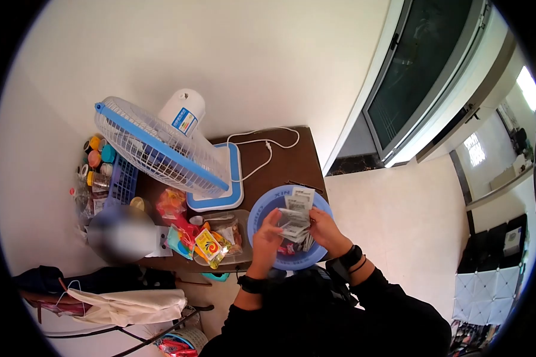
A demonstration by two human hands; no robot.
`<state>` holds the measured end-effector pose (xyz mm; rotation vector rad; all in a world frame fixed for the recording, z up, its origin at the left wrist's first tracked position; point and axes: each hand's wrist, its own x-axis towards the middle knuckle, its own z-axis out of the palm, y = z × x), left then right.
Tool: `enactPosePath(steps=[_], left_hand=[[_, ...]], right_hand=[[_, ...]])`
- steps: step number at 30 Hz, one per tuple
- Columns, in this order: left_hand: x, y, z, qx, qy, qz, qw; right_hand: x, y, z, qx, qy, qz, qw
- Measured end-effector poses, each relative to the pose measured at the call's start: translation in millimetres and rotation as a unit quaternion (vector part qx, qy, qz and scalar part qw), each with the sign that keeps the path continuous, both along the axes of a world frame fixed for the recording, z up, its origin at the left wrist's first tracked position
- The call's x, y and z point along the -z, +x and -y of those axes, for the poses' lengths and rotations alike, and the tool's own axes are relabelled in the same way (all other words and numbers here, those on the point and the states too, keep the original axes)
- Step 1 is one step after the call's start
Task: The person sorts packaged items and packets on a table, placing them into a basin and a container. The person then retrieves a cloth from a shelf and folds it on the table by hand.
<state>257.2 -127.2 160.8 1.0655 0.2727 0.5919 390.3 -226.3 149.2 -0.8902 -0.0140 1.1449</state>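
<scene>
A fan of small white printed packets (pixel 299 201) is held over a round blue plastic basin (pixel 260 208). My right hand (pixel 326 229) is closed on their right edge, thumb on top. On the other side, my left hand (pixel 267 239) has its fingers bent and pinched at the left edge of a clear-and-white packet (pixel 292 221); its fingertips are partly blurred. More packets and something red (pixel 289 247) lie inside the basin under the hands. What is printed on the packets is too small to read.
The basin stands at the front right of a brown table (pixel 265 160). Left of it are a clear tray (pixel 239 257) with snack packs, a yellow packet (pixel 208 244), and a blue-white fan (pixel 161 149) with its white cord (pixel 271 156). Jars and a purple basket (pixel 124 181) sit farther left.
</scene>
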Motion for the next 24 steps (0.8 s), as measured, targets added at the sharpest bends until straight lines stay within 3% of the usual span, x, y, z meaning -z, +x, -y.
enactPosePath(steps=[1, 3, 5, 7, 8, 10, 13, 15, 17, 24], left_hand=[[0, 2, 3, 0.002, 0.003, 0.0, 1.0], [-2, 4, 9, 0.008, -0.202, 0.057, 0.978], [-3, 3, 9, 0.03, -0.221, 0.057, 0.973], [-4, 6, 8, 0.08, -0.388, 0.107, 0.912], [-5, 8, 8, 0.083, -0.386, 0.107, 0.913], [-6, 12, 8, 0.063, -0.492, 0.098, 0.863], [-1, 18, 10, 0.124, -0.397, 0.07, 0.907], [3, 18, 8, 0.135, -0.42, 0.064, 0.895], [0, 14, 6, 0.133, -0.344, 0.043, 0.929], [-9, -8, -17, 0.123, -0.294, 0.002, 0.948]], right_hand=[[-1, -1, -2, 0.048, 0.006, -0.004, 0.999], [-11, -1, -5, 0.087, 0.005, 0.009, 0.996], [-19, -2, -7, 0.129, 0.001, 0.02, 0.991], [-23, -2, -9, 0.159, 0.006, 0.03, 0.987], [-23, -1, -9, 0.161, 0.008, 0.031, 0.986], [-21, -2, -8, 0.147, 0.009, 0.048, 0.988], [-29, -7, -7, 0.137, 0.034, 0.055, 0.988], [-30, 1, -3, 0.146, 0.038, 0.069, 0.986], [-42, 9, 4, 0.17, 0.062, 0.151, 0.972], [-48, 57, 32, 0.286, 0.083, 0.17, 0.94]])
